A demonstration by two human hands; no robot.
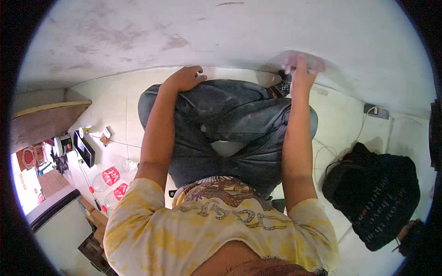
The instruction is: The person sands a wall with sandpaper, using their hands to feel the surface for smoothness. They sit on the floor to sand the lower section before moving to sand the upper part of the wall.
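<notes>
My right hand [301,76] is stretched out to the white wall [221,41], its fingers partly smeared by motion. Under them is a flat, oblong pinkish pad [317,63], pressed against the wall; its exact kind is too blurred to tell. My left hand [185,78] lies on my dark trousers [216,106] near the knee, holding nothing, with thumb and fingers loosely apart. Brownish smudges mark the wall in front and to the left. Between my right arm and the wall, part of a dark shoe or sandal [282,86] shows.
On the right, a black cloth bag [375,193] with lettering lies on the tiled floor. A cable runs near a grey socket box [376,111]. Clear bottles with red labels [110,176], a dark-screened device [84,148] and a wooden shelf [50,117] are to the left.
</notes>
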